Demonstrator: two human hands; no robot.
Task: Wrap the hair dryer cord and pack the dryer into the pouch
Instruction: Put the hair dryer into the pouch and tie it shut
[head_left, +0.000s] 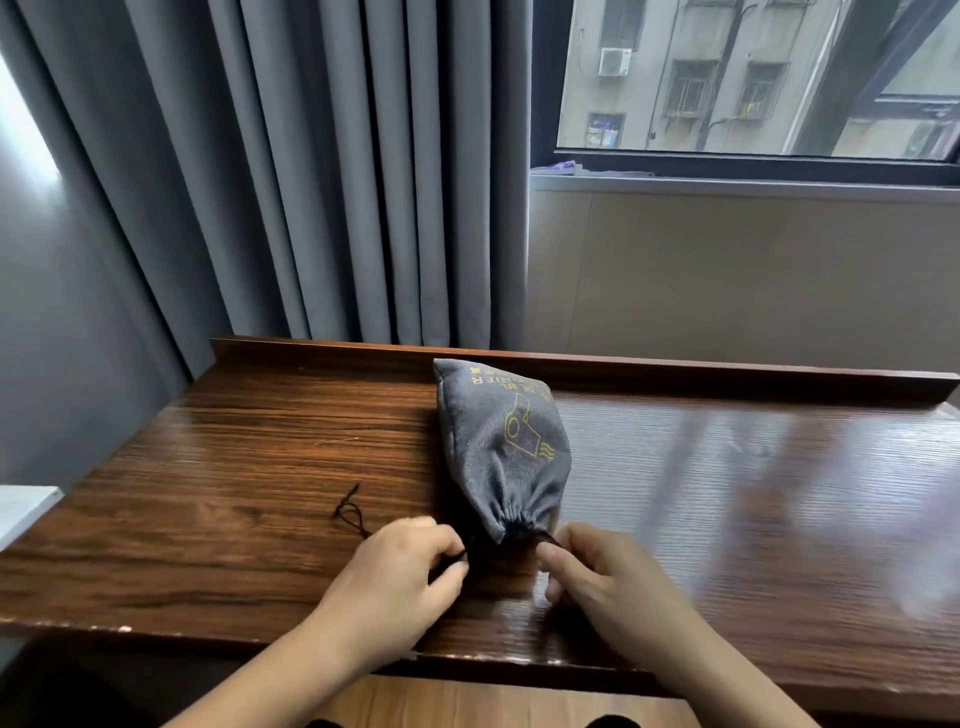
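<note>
The grey woven-fabric drawstring pouch with a yellow dryer print (506, 441) lies bulging on the dark wooden bench (234, 467), its gathered mouth toward the person. Soft cloth over a hard, probably weighty lump: best held by the cinched neck. The thin black drawstring (349, 512) is limp, trailing left. Left hand (400, 566) and right hand (597, 571) each pinch a string end beside the mouth

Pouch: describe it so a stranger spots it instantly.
On the dark wooden desk below the window, a bulging grey fabric pouch lies mid-desk, cinched mouth toward the person. It alone has a yellow dryer print, and the left hand and right hand pinch its black drawstring.
</note>
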